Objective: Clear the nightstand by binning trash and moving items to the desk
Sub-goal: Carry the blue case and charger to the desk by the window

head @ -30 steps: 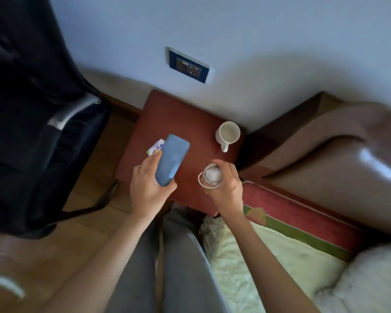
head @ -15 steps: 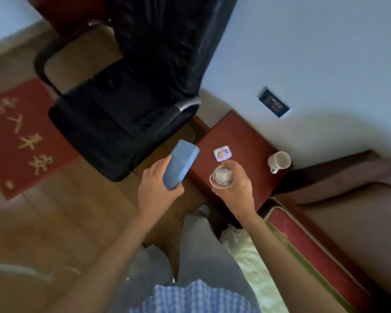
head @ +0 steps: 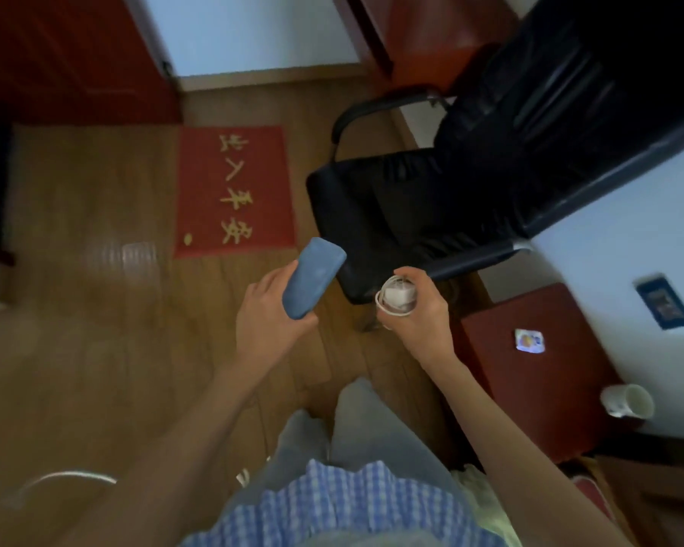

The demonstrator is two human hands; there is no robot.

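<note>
Gripping a blue phone (head: 313,284), the left hand (head: 267,321) is closed around its lower end, with the thumb along one edge and the fingers wrapped behind; the upper end of the phone projects up and to the right, clear of the palm. A white charger (head: 399,296) with its cable coiled around it is held in the right hand (head: 421,315), pinched between the thumb on the near side and the curled fingers over the top. Both hands are raised side by side above the wooden floor (head: 95,349), near each other but not touching, and both items are held clear of any surface.

The red-brown nightstand (head: 530,373) is seen at the lower right, against the pale wall (head: 628,238). A small printed packet (head: 530,340) lies flat on its top, towards the wall side. A white mug (head: 626,400) stands at the far right edge of the nightstand, well apart from the packet; its handle cannot be made out clearly.

A black office chair (head: 431,207) is positioned just beyond the hands, between them and the wall. A red mat (head: 235,191) with yellow characters lies on the floor to the left of the chair. A blue wall plate (head: 664,302) is mounted on the wall above the nightstand.
</note>
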